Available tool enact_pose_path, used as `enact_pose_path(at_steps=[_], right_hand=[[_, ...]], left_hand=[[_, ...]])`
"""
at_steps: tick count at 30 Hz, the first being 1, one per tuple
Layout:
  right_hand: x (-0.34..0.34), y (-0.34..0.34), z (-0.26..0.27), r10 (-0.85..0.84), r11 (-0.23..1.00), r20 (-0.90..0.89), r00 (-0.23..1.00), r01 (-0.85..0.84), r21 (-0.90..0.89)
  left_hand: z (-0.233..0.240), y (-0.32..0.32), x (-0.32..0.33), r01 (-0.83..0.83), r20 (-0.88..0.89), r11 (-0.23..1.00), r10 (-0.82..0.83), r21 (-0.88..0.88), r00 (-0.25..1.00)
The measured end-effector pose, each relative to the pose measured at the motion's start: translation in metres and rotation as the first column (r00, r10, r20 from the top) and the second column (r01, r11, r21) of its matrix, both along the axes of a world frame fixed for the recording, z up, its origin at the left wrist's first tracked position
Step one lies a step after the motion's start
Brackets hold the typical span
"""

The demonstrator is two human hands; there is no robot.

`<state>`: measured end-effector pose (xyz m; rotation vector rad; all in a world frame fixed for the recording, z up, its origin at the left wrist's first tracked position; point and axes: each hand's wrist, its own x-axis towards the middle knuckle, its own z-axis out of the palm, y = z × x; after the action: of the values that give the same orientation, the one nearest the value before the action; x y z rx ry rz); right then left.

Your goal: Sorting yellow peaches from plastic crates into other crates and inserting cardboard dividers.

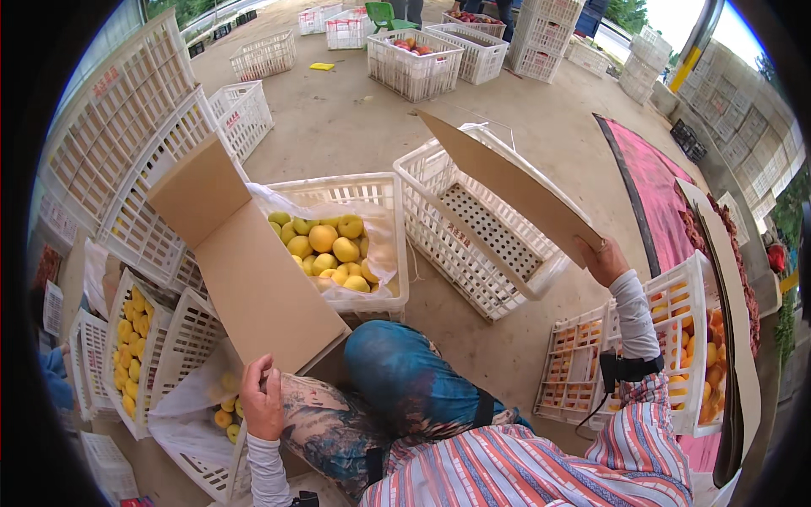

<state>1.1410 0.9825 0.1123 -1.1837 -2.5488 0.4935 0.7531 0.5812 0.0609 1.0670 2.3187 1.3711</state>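
My right hand (605, 261) grips the end of a flat brown cardboard sheet (507, 184), held slanting above an upright white plastic crate (469, 279) with a dotted floor panel. My left hand (262, 399) is at the near edge of a folded cardboard piece (266, 285); its fingers are bent and slightly apart, with nothing visible in them. That cardboard slants past my knee and covers the left part of a crate (400, 253). Inside this crate, yellow peach-like fruit (324, 239) lies on a white plastic liner (380, 231).
Crates of yellow fruit (133, 345) stand at my left, below tall stacked crates (120, 114). On my right are crates of orange fruit (681, 355) and upright cardboard sheets (728, 298). Ahead stand a crate with red fruit (415, 70) and a green chair (383, 14).
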Motion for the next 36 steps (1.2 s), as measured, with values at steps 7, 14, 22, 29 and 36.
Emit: enact_pose_path(at_steps=[7,14,22,29,36], right_hand=[[0.015,0.024,-0.030,0.070,0.906,0.318,0.945,-0.193,0.376],[-0.034,0.117,-0.120,0.220,0.892,0.495,0.841,-0.378,0.247],[-0.025,0.095,-0.155,0.161,0.977,0.767,0.622,-0.209,-0.036],[-0.081,0.048,-0.161,0.153,0.824,0.108,0.982,-0.066,-0.563],[-0.123,-0.012,-0.207,-0.094,0.925,0.179,0.979,0.153,-0.347]], left_hand=[[-0.013,-0.016,0.003,-0.192,-0.062,0.978,0.188,-0.083,0.980],[-0.012,-0.010,0.002,-0.180,-0.091,0.974,0.169,-0.136,0.981],[-0.016,-0.008,-0.002,-0.187,-0.098,0.971,0.174,-0.147,0.980],[-0.011,-0.007,0.003,-0.203,-0.103,0.965,0.188,-0.164,0.977],[-0.009,-0.010,0.005,-0.240,-0.122,0.962,0.225,-0.133,0.967]])
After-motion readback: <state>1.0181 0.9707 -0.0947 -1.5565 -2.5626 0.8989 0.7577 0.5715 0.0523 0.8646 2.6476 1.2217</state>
